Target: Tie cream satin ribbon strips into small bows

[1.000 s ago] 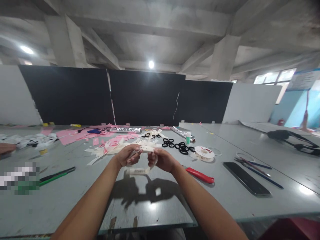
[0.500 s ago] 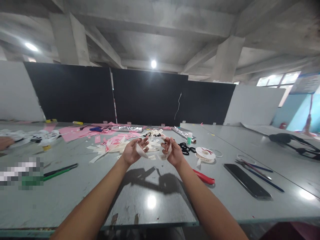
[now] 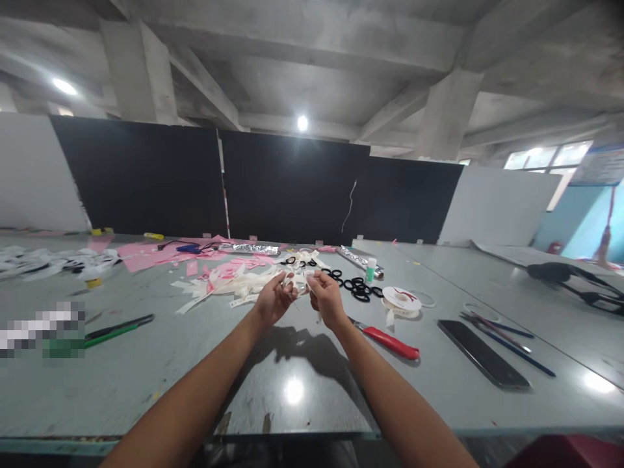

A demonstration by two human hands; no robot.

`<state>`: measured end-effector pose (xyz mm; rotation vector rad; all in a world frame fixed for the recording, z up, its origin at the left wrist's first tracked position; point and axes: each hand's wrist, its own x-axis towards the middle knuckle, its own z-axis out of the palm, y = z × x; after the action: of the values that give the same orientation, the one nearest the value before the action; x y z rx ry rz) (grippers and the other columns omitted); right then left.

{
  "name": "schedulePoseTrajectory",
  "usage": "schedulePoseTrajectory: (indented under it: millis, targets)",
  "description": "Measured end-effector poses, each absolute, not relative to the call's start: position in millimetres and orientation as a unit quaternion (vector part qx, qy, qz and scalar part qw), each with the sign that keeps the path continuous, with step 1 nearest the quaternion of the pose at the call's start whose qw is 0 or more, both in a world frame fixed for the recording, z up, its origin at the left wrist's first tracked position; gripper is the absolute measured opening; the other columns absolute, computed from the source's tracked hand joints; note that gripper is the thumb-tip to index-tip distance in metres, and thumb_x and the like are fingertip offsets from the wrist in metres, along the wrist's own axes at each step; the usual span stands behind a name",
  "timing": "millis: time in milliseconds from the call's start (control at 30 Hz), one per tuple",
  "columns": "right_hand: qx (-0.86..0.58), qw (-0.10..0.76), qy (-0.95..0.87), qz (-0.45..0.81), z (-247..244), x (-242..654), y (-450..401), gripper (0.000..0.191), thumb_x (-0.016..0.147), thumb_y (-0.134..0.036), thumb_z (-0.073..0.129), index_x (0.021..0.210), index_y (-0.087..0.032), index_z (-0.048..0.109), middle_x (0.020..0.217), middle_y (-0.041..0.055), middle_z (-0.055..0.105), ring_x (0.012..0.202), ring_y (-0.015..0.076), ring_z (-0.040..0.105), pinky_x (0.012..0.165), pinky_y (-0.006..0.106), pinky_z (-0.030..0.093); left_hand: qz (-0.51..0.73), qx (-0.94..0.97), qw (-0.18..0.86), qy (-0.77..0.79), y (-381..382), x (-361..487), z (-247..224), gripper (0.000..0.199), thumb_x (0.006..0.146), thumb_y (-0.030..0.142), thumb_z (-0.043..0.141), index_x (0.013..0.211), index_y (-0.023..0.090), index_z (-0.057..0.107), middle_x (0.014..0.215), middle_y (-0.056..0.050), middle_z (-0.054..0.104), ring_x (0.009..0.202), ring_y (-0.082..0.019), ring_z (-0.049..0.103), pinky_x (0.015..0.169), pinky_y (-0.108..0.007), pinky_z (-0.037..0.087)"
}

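Observation:
Over the middle of the table, my left hand (image 3: pixel 273 300) has its fingers curled round one part of a cream-white ribbon (image 3: pixel 299 283). My right hand (image 3: pixel 326 299) pinches the same ribbon close beside it, fingers pressed together. The fingers hide most of the ribbon, and I cannot make out how it is folded. Behind my left hand lies a heap of cream strips (image 3: pixel 238 286). Black hair ties (image 3: pixel 359 287) are scattered just beyond my right hand. A knife with a red handle (image 3: pixel 392 342) rests beside my right wrist.
To the right are a ribbon spool (image 3: pixel 401 300), a glue stick (image 3: pixel 370 269), a black phone (image 3: pixel 482 354) and tweezers (image 3: pixel 511 341). A green-handled tool (image 3: pixel 114 331) and white straps (image 3: pixel 58 261) lie left. Pink sheets (image 3: pixel 143 258) and foil packets (image 3: pixel 249 249) lie farther back.
My hands have come closer together, and the ribbon that hung in loops from both is now gathered between the fingers. Another person's hand at the far left has gone out of view.

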<state>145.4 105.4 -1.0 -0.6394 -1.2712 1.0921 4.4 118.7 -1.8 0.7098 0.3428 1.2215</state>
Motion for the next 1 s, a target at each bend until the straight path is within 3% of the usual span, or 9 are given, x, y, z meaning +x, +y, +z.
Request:
schedulePoseTrajectory:
  millis: [233, 433, 567, 700, 800, 900, 1000]
  targets:
    - [-0.249, 0.607, -0.539, 0.528, -1.9, 154.6, 109.8, 0.027, 0.071, -0.037, 0.069, 0.085, -0.018, 0.058, 0.049, -0.0090, 0.042, 0.036, 0.0042, 0.033, 0.033, 0.015, 0.029, 0.560, 0.351, 0.727, 0.188, 120.9, 0.4, -5.6, 0.013, 0.083, 0.027, 0.057, 0.085, 0.015, 0.057, 0.039, 0.008, 0.041, 0.042, -0.010, 0.048, 0.058, -0.023, 0.047]
    - [-0.263, 0.536, -0.577, 0.557, -2.8, 160.2, 110.1, 0.026, 0.073, -0.040, 0.065, 0.087, -0.019, 0.057, 0.049, -0.0083, 0.046, 0.037, 0.0063, 0.038, 0.033, 0.016, 0.033, 0.575, 0.378, 0.692, 0.220, 121.7, -3.5, -3.7, 0.022, 0.078, 0.032, 0.063, 0.089, 0.015, 0.056, 0.041, 0.010, 0.039, 0.037, -0.005, 0.038, 0.048, -0.017, 0.039]
    - [-0.337, 0.527, -0.690, 0.365, -7.7, 153.4, 110.2, 0.026, 0.079, -0.041, 0.057, 0.085, -0.017, 0.064, 0.048, -0.0049, 0.049, 0.039, 0.0091, 0.042, 0.038, 0.020, 0.038, 0.584, 0.458, 0.625, 0.241, 122.7, 1.2, -4.6, 0.029, 0.069, 0.028, 0.069, 0.090, 0.014, 0.055, 0.055, 0.006, 0.053, 0.045, -0.005, 0.046, 0.045, -0.016, 0.035]
    - [-0.350, 0.525, -0.771, 0.083, -11.6, 152.6, 110.9, 0.022, 0.087, -0.032, 0.051, 0.091, -0.021, 0.069, 0.079, 0.0044, 0.061, 0.073, 0.0154, 0.058, 0.069, 0.026, 0.047, 0.537, 0.625, 0.501, 0.266, 127.3, 7.8, -13.4, 0.017, 0.068, 0.023, 0.061, 0.080, 0.016, 0.051, 0.053, 0.006, 0.053, 0.044, -0.007, 0.048, 0.046, -0.020, 0.039]
    - [-0.386, 0.505, -0.772, 0.001, -13.3, 154.4, 113.5, 0.021, 0.088, -0.030, 0.052, 0.094, -0.023, 0.070, 0.099, 0.0077, 0.059, 0.078, 0.0157, 0.057, 0.075, 0.028, 0.046, 0.507, 0.698, 0.401, 0.308, 131.7, 9.9, -22.2, 0.014, 0.067, 0.017, 0.053, 0.081, 0.017, 0.050, 0.053, 0.008, 0.051, 0.043, -0.008, 0.047, 0.045, -0.020, 0.036]
    - [-0.386, 0.495, -0.775, 0.067, -16.9, 153.5, 119.8, 0.020, 0.087, -0.030, 0.052, 0.094, -0.024, 0.070, 0.105, 0.0065, 0.059, 0.075, 0.0147, 0.057, 0.069, 0.028, 0.049, 0.499, 0.720, 0.330, 0.351, 136.3, 8.3, -30.5, 0.015, 0.066, 0.014, 0.050, 0.080, 0.018, 0.048, 0.053, 0.009, 0.048, 0.045, -0.007, 0.045, 0.045, -0.018, 0.033]
    - [-0.372, 0.477, -0.779, 0.167, -22.3, 151.5, 126.9, 0.022, 0.087, -0.031, 0.050, 0.093, -0.023, 0.070, 0.090, 0.0038, 0.062, 0.067, 0.0140, 0.055, 0.056, 0.025, 0.048, 0.480, 0.737, 0.313, 0.358, 139.2, 5.6, -34.9, 0.011, 0.067, 0.016, 0.051, 0.076, 0.018, 0.046, 0.055, 0.008, 0.048, 0.049, -0.008, 0.047, 0.047, -0.018, 0.033]
